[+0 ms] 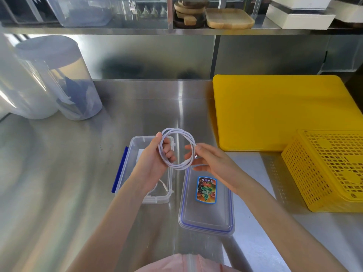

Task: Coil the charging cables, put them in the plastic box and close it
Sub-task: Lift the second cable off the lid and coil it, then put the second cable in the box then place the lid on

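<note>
My left hand [155,160] holds a white cable [177,149] that is wound into a round ring. My fingers curl through the ring and my thumb presses on its top, so my grip is tight on the cable. My right hand [208,161] pinches the right side of the ring with thumb and first finger. The other fingers of that hand are spread out and loose.

I hold the ring up in the middle of the frame, above the counter [68,173]. Just under my left hand sits the clear plastic box [169,191] with a blue clip on its left side. It is open. I see something white inside, but my arm hides most of it.

The lid [206,216] lies flat on the counter just right of the box, under my right hand. It has a blue line round its edge and a bright sticker [206,190].

At the right of the frame lie a yellow board [275,112] and a yellow basket [330,169]. At the upper left stand clear tubs [59,79].
</note>
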The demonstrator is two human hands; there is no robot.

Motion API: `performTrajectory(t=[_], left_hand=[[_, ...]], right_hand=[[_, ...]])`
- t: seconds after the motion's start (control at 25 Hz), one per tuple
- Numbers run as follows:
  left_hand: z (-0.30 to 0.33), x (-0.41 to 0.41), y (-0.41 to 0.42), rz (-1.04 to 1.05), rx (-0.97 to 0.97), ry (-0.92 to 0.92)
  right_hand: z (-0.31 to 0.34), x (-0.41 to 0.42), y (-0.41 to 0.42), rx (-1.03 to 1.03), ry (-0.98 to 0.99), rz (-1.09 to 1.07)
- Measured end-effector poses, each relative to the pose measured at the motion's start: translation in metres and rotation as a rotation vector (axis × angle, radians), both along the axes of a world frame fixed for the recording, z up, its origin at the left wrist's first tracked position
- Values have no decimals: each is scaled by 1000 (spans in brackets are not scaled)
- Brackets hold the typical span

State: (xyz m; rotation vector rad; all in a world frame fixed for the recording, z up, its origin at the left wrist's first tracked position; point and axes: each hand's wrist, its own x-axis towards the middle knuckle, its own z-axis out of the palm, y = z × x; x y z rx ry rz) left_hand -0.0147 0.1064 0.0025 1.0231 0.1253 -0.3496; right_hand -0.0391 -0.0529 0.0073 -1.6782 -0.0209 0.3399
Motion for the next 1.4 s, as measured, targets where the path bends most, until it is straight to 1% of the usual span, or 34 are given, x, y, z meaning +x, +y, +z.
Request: performTrajectory(t=[0.12, 0.28, 0.44, 0.52, 0.6, 0.76, 0.84, 0.96, 1.04, 1.12, 1.28, 1.4], left_hand=[[-10, 0, 21, 10, 234, -35], [-19, -1, 57, 1, 485, -72], [-32, 1, 84, 53, 744, -40], [-41, 1, 92, 112, 915, -27], [-47, 0, 96, 125, 1146, -64], [-57, 3, 95, -20, 1609, -177], [-58, 6, 89, -86, 1749, -199], [-54, 7, 79, -223, 1936, -254], [-51, 7, 76, -303, 2012, -287], [-49, 7, 75, -365, 2045, -294], [-55, 5, 64, -491, 2097, -270], [-63, 7, 59, -557, 2090, -228]], right_hand=[[-2, 8, 9, -133, -43, -26], [-10, 22, 28, -294, -70, 39], [-22, 36, 55, -407, -75, 139], [-30, 44, 67, -545, -97, 213], [-36, 49, 78, -672, -125, 266], [-41, 53, 92, -771, -173, 328], [-42, 56, 95, -812, -174, 358], [-51, 61, 101, -955, -163, 393], [-57, 63, 105, -1015, -150, 398], [-60, 63, 108, -1090, -168, 409], [-63, 56, 112, -1313, -335, 504], [-71, 48, 115, -1351, -397, 565]])
